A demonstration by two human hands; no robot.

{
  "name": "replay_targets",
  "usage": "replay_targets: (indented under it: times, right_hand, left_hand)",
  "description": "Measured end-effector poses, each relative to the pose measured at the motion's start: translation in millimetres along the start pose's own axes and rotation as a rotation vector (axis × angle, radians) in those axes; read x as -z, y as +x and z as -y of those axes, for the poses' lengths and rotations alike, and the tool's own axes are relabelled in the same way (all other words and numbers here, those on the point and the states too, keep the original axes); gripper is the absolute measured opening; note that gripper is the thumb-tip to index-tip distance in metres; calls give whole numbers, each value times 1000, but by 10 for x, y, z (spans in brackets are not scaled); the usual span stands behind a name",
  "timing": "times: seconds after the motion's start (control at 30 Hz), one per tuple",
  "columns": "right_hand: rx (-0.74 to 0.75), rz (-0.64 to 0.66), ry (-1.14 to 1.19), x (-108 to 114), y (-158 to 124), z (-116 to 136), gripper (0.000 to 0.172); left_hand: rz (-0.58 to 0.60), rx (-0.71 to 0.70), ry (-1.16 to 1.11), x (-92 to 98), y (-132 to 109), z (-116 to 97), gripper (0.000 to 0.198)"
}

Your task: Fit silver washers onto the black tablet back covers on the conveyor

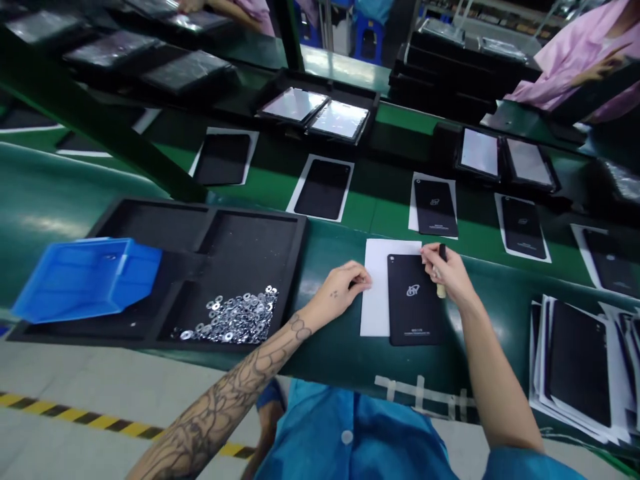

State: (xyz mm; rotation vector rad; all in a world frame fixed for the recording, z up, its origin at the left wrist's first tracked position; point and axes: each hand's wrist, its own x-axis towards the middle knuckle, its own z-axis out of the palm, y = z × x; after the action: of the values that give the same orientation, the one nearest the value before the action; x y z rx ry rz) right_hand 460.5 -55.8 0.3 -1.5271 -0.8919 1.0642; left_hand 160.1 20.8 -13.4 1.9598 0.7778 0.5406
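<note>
- Looking down from my head, I see the green tabletop (330,363) of an assembly line, with my blue smock (350,433) just at its near edge.
- My left hand (340,290) is curled narrow on the left part of a white sheet (376,293). I cannot tell whether anything lies under the fingers; it seems placed to steady the sheet.
- My right hand (447,270) is closed narrow around a slim pale-handled tool (441,289), held upright at the top edge of a black phone back cover (413,300).
- That cover lies logo up on the sheet, between my hands, probably with the paper protecting its face from the tabletop.
- To my left, a black foam tray (250,227) holds a heap of metal washers (230,320) in one compartment, and a blue plastic bin (85,280) sits tilted in its left part, both likely kept within easy reach.
- By my right arm lies a stack of black covers interleaved with white sheets (575,367).
- Farther along, more covers on white sheets (435,207) and trays of glass panels (315,113) stand in rows, and a co-worker's pink sleeve (575,60) shows at upper right.
</note>
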Motion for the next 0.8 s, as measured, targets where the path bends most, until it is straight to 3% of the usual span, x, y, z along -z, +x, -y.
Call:
replay_targets:
  times: [0.1, 0.2, 0.33, 0.57, 0.8]
  right_hand:
    - [-84, -16, 472, 184, 131, -129, 30]
    - [-76, 24, 675, 274, 144, -221, 27]
    - [-88, 80, 725, 275, 124, -263, 25]
    - [-84, 37, 727, 177, 157, -278, 30]
    - [-71, 9, 760, 132, 135, -325, 35]
  left_hand:
    - [40, 26, 13, -63, 455, -79, 4]
    - [113, 101, 49, -134, 829, -99, 5]
    - [184, 162, 142, -142, 1038, -92, 10]
    - [346, 269, 300, -36, 1224, -179, 3]
    - [472, 297, 551, -59, 1448, -381, 7]
